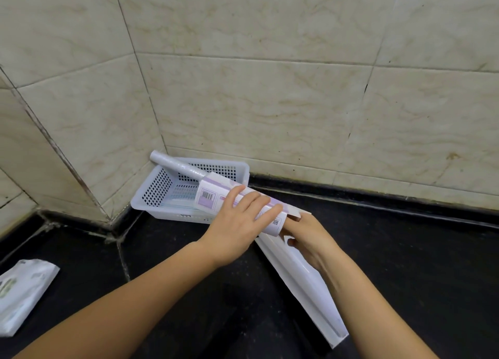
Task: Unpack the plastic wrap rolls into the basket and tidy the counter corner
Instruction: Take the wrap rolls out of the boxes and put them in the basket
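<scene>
Hands meet over a boxed roll at the counter corner. The left hand (pixel 237 221) lies across the carton (pixel 237 206), fingers curled over its top and thumb hidden beneath, clamping it. The right hand (pixel 305 237) sits at the carton's near end, fingers tucked against its open flap; whether it grips the flap or only steadies it cannot be told.

From the carton's far end, beyond the left hand, a roll (pixel 178 167) of plastic wrap juts out bare, slanting up over the white basket (pixel 151 204), its tip above the far rim. The basket stands in the tiled corner, just past the left hand's fingertips.

Under the right forearm a long white box (pixel 302 285) lies open on the black counter (pixel 405 250). Well to the left of the left arm a soft white packet (pixel 24 291) rests near the counter's edge.

The roll looks light and stiff along its length, but its film skin is likely slick, so it may slide out quickly once the carton tilts. Best hold is probably round the middle of the bare tube, while the thin cardboard carton should be held gently, since it would crush.
</scene>
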`<state>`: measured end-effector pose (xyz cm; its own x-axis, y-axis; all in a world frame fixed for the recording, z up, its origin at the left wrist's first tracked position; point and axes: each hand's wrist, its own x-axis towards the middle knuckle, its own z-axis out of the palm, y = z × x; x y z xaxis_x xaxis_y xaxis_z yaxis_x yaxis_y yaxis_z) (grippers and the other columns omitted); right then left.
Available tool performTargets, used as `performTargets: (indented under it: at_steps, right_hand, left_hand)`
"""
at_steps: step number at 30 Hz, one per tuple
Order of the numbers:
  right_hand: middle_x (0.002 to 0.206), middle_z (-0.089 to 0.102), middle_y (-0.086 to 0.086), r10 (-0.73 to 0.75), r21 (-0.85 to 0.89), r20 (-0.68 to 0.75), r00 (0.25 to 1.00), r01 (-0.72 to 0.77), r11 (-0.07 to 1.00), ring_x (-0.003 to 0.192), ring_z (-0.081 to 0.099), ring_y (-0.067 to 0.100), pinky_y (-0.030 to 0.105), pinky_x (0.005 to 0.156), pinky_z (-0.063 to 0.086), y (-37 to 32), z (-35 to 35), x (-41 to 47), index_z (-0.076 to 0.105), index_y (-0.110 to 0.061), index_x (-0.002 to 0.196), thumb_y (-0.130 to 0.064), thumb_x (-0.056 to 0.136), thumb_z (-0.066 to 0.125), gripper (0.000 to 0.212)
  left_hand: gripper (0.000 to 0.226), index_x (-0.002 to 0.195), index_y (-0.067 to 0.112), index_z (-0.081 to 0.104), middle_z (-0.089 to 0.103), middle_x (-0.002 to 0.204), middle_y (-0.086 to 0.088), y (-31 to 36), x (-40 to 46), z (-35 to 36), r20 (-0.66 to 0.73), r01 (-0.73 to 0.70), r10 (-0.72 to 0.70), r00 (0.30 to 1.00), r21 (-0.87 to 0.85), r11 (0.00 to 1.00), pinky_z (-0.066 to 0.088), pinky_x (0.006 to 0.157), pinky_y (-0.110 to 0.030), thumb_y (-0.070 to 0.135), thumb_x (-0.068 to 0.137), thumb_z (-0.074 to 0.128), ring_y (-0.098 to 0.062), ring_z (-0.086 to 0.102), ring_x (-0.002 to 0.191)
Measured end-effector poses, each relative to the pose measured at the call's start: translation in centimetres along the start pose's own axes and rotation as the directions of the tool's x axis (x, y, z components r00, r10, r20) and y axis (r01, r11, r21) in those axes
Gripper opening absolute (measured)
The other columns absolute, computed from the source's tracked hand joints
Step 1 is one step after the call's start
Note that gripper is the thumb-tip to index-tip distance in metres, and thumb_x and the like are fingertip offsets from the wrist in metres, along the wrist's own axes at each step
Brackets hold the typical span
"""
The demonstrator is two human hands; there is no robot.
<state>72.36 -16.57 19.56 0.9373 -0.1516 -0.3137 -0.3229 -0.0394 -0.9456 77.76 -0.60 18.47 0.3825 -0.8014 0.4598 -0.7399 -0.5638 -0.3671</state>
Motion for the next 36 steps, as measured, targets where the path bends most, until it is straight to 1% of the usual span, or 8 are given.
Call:
performTargets:
  at_steps: [7,14,21,23,25,28,33,36]
  right_hand:
    - [0.074,0.057,0.005,0.112,0.161,0.076,0.991,-0.123,0.979,0.057,0.041,0.011,0.021,0.05,0.029,0.8,0.9,1.4,0.065,-0.018,0.088,-0.012,0.085,0.055,0.012]
    - [0.069,0.054,0.003,0.158,0.227,0.072,0.985,-0.17,0.959,0.052,0.049,0.009,0.023,0.052,0.045,2.1,-1.6,2.7,0.059,-0.014,0.075,-0.011,0.084,0.063,0.011]
    - [0.109,0.053,0.005,0.067,-0.047,-0.024,0.998,-0.068,0.997,0.095,0.06,0.017,0.026,0.067,0.057,1.8,-0.7,3.9,0.043,-0.018,0.109,-0.02,0.079,0.071,0.041]
    - [0.103,0.055,0.003,0.02,-0.205,0.013,1.0,-0.017,0.979,0.089,0.062,0.015,0.022,0.06,0.054,1.4,-0.6,4.2,0.039,-0.025,0.111,-0.022,0.079,0.072,0.046]
    - [0.088,0.06,0.002,0.038,-0.294,0.12,0.992,-0.001,0.956,0.068,0.064,0.008,0.019,0.051,0.053,0.8,-0.5,4.7,0.054,-0.015,0.098,-0.017,0.081,0.07,0.024]
    - [0.066,0.064,0.0,0.194,-0.245,0.287,0.938,-0.124,0.962,0.052,0.064,0.003,0.017,0.049,0.052,0.4,-0.8,5.5,0.063,-0.009,0.075,-0.009,0.084,0.067,0.01]
    - [0.072,0.065,0.002,0.332,-0.23,0.364,0.87,-0.261,0.938,0.059,0.064,0.007,0.02,0.053,0.056,0.7,-1.7,7.4,0.067,-0.011,0.085,-0.006,0.086,0.063,0.006]
    - [0.078,0.063,0.003,0.31,-0.136,0.319,0.896,-0.28,0.95,0.063,0.062,0.01,0.019,0.051,0.056,0.3,-1.5,9.3,0.064,-0.011,0.09,-0.005,0.088,0.059,0.008]
  left_hand:
    - [0.071,0.121,0.017,0.06,0.067,0.112,-0.007,-0.2,-0.2,-0.2,0.048,-0.017,0.018,0.999,-0.014,1.0,0.043,0.098,-0.051,0.003,0.054,0.076,-0.026,0.063,0.105]
    - [0.062,0.134,0.02,0.045,0.057,0.125,-0.003,-3.4,-2.4,0.2,0.173,0.295,-0.266,0.948,-0.168,0.941,0.027,0.108,-0.046,0.015,0.075,0.066,-0.024,0.053,0.117]
    - [0.063,0.133,0.024,0.04,0.057,0.122,0.001,-4.2,-3.6,1.2,0.128,0.284,-0.262,0.957,-0.205,0.937,0.02,0.109,-0.041,0.017,0.075,0.064,-0.021,0.052,0.115]
    - [0.063,0.132,0.023,0.042,0.058,0.122,0.0,-4.6,-4.0,1.4,0.106,0.256,-0.24,0.965,-0.185,0.949,0.024,0.108,-0.044,0.017,0.074,0.066,-0.021,0.053,0.114]
    - [0.062,0.13,0.022,0.044,0.06,0.121,-0.001,-5.2,-4.6,1.7,0.101,0.236,-0.222,0.97,-0.163,0.958,0.029,0.107,-0.046,0.017,0.073,0.068,-0.021,0.055,0.112]
    - [0.062,0.129,0.02,0.049,0.061,0.118,-0.002,-6.4,-6.0,2.3,0.123,0.284,-0.266,0.956,-0.16,0.945,0.032,0.104,-0.046,0.015,0.071,0.068,-0.022,0.057,0.109]
    - [0.069,0.134,0.024,0.042,0.056,0.126,0.001,-7.7,-11.8,4.8,0.375,0.525,-0.41,0.832,-0.293,0.799,0.037,0.098,-0.04,0.029,0.071,0.07,-0.022,0.054,0.114]
    - [0.071,0.141,0.029,0.029,0.044,0.139,0.006,-6.7,-15.0,6.5,0.611,0.557,-0.265,0.746,-0.355,0.751,0.03,0.106,-0.033,0.041,0.079,0.06,-0.014,0.042,0.126]
